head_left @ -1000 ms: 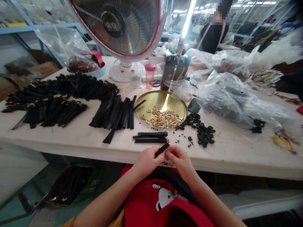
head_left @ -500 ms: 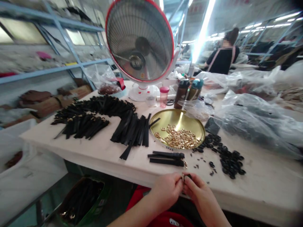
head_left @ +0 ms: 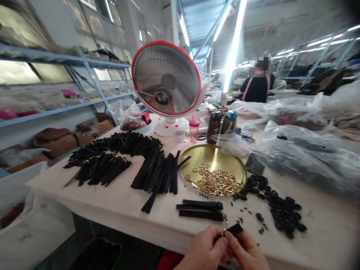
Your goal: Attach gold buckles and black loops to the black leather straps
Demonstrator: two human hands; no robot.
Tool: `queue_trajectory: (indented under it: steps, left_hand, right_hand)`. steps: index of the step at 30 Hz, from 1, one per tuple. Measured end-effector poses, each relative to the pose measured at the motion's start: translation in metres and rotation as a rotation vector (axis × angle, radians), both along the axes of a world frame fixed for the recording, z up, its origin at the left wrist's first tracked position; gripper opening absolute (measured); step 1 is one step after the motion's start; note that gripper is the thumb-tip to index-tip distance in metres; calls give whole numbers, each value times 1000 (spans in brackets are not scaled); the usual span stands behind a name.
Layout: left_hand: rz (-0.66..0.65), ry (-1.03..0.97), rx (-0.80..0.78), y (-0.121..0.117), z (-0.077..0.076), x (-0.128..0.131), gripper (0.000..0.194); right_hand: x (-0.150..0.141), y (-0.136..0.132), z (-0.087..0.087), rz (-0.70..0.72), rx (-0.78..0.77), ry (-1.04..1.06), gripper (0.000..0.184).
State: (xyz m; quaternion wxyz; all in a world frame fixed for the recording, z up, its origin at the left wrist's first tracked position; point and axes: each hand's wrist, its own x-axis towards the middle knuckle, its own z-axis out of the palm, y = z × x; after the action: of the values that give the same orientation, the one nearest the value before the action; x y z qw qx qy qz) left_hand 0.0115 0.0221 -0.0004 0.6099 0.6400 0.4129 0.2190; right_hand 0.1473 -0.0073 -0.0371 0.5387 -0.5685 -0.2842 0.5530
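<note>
At the table's front edge, my left hand and my right hand meet, both closed. Pinched between them is a black strap; its end sticks up past my right fingers, and a bit of gold metal shows at my left fingertips. My fingers hide the rest of the strap. Just beyond lie a few finished-looking black straps with gold buckles at their right ends. A round gold tray holds many small gold buckles. Black rings are heaped to the right.
Many black straps cover the table's left side. Behind stand a red-rimmed fan, a pink cup and dark bottles. Plastic bags lie at right. A white bin stands left; a person is farther back.
The view has tilted up, so things sit lower in the picture. A longer end of the black strap now shows above my right fingers. Both hands remain together.
</note>
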Motion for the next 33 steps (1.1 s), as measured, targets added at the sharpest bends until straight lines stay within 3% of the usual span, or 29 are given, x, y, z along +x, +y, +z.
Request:
queue_trajectory:
  steps: [4,8,15,20,25,27,33]
  left_hand:
    - [1,-30,-119,0,5,2,27]
    - [-27,-3,-101,-1,17,0,24]
    - [-28,27,-176,-8,16,-2,20]
    - [-38,72,-148,-9,20,-3,19]
    - [-68,28,-142,-9,22,-5,19]
    - [-63,2,-177,-8,21,-5,19]
    - [-58,38,-149,-3,19,-3,19]
  right_hand:
    - [-8,-8,23,-18,36,-66,37]
    - [-5,-15,42,-88,94,-200,33]
    - [-1,-24,35,27,-37,188,27]
    - [-1,-25,39,-6,7,1,32]
    - [0,-21,36,86,-154,418,28]
    - [0,-19,34,123,-186,486,29]
    - [3,-16,32,90,-92,258,21]
